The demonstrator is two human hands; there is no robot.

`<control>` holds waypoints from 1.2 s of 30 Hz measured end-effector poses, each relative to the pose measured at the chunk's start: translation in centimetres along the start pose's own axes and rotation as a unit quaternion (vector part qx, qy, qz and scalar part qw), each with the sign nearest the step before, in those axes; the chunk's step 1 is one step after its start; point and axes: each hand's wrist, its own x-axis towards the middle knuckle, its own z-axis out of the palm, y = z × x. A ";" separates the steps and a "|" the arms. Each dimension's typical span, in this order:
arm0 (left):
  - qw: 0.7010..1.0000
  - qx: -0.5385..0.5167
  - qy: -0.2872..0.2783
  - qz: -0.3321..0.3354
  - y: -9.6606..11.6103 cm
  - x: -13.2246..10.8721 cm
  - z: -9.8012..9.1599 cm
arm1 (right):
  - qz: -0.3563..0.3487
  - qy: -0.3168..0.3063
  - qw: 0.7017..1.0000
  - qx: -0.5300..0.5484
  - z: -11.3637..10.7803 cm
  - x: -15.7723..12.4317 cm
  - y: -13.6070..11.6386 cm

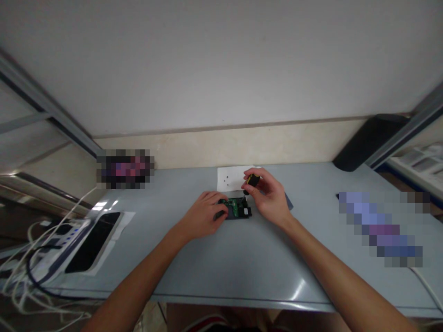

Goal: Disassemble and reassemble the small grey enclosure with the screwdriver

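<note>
A small black device with an exposed green circuit board (236,208) lies on the grey table. My left hand (206,213) grips its left end, fingers curled over the edge. In my right hand (269,196) is a screwdriver with a black and yellow handle (254,180), pinched between thumb and fingers. Its tip points down towards the right part of the board; I cannot tell whether it touches. Behind the device, several tiny dark pieces, perhaps screws, lie on a white sheet of paper (230,179). A dark flat piece (289,202) shows partly from behind my right hand.
A black phone (93,242) lies at the left beside a power strip (65,249) with tangled white cables (20,281). A black cylinder (370,142) leans at the back right. Blurred-out objects sit at the back left and right. A wall closes the table's far side.
</note>
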 end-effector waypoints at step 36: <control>0.998 0.036 0.005 -0.057 0.6 0.0 1.1 | -0.142 0.208 0.965 0.071 -4.1 3.5 -2.0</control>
